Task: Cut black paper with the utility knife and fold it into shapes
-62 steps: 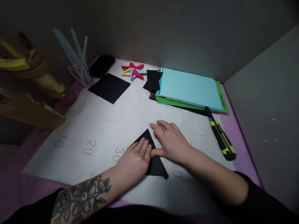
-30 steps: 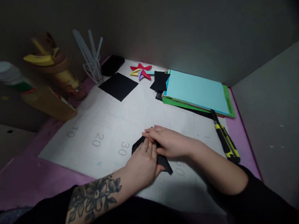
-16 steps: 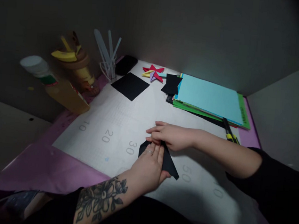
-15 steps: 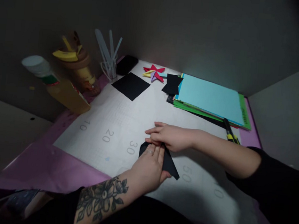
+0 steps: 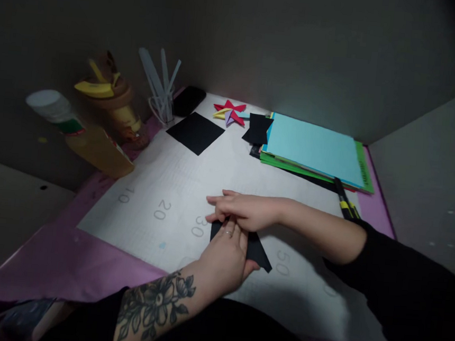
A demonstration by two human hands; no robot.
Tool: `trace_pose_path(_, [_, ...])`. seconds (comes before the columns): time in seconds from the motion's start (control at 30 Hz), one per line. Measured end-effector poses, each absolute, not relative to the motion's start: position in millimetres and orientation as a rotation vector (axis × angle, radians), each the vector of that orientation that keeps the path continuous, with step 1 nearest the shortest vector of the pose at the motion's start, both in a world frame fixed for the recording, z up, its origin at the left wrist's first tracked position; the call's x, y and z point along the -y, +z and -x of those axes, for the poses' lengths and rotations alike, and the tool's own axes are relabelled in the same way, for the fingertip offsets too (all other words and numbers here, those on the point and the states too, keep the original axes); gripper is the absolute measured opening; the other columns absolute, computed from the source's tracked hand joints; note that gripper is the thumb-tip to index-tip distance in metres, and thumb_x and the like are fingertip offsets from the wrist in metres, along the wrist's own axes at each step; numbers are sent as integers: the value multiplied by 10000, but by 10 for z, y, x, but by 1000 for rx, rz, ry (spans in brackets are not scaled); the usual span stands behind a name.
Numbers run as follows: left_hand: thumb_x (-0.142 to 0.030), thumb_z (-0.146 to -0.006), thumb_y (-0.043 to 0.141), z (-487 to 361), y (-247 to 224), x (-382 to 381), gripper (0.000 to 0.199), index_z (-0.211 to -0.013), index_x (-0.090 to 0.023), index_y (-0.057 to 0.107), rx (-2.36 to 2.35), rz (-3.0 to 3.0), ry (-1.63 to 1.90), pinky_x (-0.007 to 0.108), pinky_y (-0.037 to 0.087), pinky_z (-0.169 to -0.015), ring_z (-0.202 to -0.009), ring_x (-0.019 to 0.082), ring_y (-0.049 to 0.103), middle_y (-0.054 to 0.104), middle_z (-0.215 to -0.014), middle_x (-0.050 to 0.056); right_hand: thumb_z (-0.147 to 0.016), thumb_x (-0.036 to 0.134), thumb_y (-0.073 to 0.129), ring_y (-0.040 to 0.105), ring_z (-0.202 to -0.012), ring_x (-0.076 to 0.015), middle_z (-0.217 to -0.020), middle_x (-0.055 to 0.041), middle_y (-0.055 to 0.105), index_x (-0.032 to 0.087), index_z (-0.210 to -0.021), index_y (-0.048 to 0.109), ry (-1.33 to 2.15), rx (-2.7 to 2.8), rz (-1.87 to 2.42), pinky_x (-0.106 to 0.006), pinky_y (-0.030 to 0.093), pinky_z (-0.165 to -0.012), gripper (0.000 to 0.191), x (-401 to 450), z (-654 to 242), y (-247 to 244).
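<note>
A black piece of paper with a slanted right edge lies on the white sheet in front of me, mostly covered by my hands. My left hand rests flat on it, fingers extended and pressing it down. Across those fingertips, at the paper's far edge, reaches my right hand. Its fingers are stretched to the left and somewhat apart. The paper's far edge is hidden beneath the fingers, so I cannot tell whether a fold runs there.
Ahead lie a black paper square, a coloured paper star, a black notched paper piece and a stack of coloured paper. A cutter sits at right. Glue bottle, decorated pot and cup of glue sticks stand left.
My right hand has slid left along the far edge of the black paper. My left hand stays pressed on it. The view has shifted slightly.
</note>
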State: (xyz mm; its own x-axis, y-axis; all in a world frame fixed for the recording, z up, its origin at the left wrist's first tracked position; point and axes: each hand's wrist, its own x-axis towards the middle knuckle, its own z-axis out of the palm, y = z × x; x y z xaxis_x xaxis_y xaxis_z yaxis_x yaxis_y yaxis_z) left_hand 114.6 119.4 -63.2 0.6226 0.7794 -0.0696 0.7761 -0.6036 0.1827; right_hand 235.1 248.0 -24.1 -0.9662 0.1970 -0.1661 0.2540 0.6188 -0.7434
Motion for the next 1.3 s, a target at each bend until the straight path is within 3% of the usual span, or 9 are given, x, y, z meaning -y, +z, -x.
trace_pose_path(0.1, [-553, -907, 390, -1136, -632, -1210, 788, -1376, 79, 384, -1276, -2658, -8, 445, 311, -1105, -1390, 378, 257, 355, -1449, 287, -806, 23, 418, 357, -1369, -198, -1384, -58, 525, 243, -1247, 511, -1378, -2976, -879, -460, 334, -1076, 501, -2505, -2673, -272])
trace_pose_path(0.23, [-561, -903, 374, -1143, -656, -1230, 796, -1393, 67, 370, -1304, -2648, -33, 444, 325, -1100, -1395, 376, 225, 302, -1470, 284, -877, 117, 433, 545, -1126, -236, -1089, -78, 675, 228, -1124, 640, -891, -3152, -1594, -460, 418, -972, 340, -2322, -2993, -427])
trace_pose_path(0.37, [-556, -894, 393, -1158, -649, -1242, 788, -1383, 63, 394, -1302, -2659, -40, 449, 358, -1079, -1378, 384, 260, 320, -1461, 274, -872, 113, 444, 532, -935, -227, -952, -104, 635, 217, -1193, 640, -595, -3098, -1485, -399, 442, -841, 389, -2027, -2940, -575])
trace_pose_path(0.5, [-546, -884, 419, -1155, -635, -1239, 776, -1364, 64, 425, -1299, -2659, -38, 447, 369, -1075, -1362, 385, 299, 362, -1440, 268, -831, 150, 521, 500, -887, -247, -923, -106, 620, 259, -1218, 639, -279, -2911, -1460, -383, 391, -784, 418, -1945, -2756, -572])
trace_pose_path(0.63, [-541, -874, 443, -1146, -645, -1242, 778, -1376, 52, 412, -1303, -2643, -3, 453, 367, -1076, -1376, 382, 270, 345, -1454, 266, -829, 165, 520, 503, -885, -277, -939, -137, 648, 197, -1279, 593, -123, -2746, -1481, -382, 361, -727, 458, -2013, -2649, -511])
trace_pose_path(0.87, [-473, -878, 488, -1081, -670, -1248, 737, -1363, 74, 395, -1240, -2569, 170, 465, 364, -1079, -1374, 382, 297, 379, -1438, 287, -805, 111, 475, 502, -939, -302, -997, -158, 647, 119, -1322, 543, -229, -2737, -1709, -415, 399, -793, 521, -2033, -2694, -606])
trace_pose_path(1.03, [-213, -925, 411, -818, -459, -1457, 383, -1258, -64, 527, -1315, -2518, 480, 425, 413, -1033, -1291, 291, 436, 503, -1378, 180, -847, 143, 469, 536, -946, -226, -981, -86, 648, 149, -1307, 514, -782, -2850, -1992, -369, 432, -876, 462, -1956, -2870, -595])
trace_pose_path(1.13, [-278, -930, 446, -734, -273, -1737, 269, -1114, -148, 593, -1526, -2474, 299, 419, 495, -847, -1031, 280, 591, 646, -1112, 122, -846, 212, 543, 525, -986, -237, -991, -83, 636, 183, -1074, 636, -811, -2867, -2028, -389, 423, -893, 247, -1865, -2851, -592])
trace_pose_path(1.3, [-431, -789, 651, -849, -201, -2160, 447, -1126, -167, 521, -1381, -2344, -62, 312, 465, -670, -900, 259, 628, 639, -1031, 103, -783, 285, 658, 489, -1020, -269, -1003, -95, 581, 181, -951, 607, -654, -2870, -2054, -426, 406, -907, 204, -1803, -2744, -671])
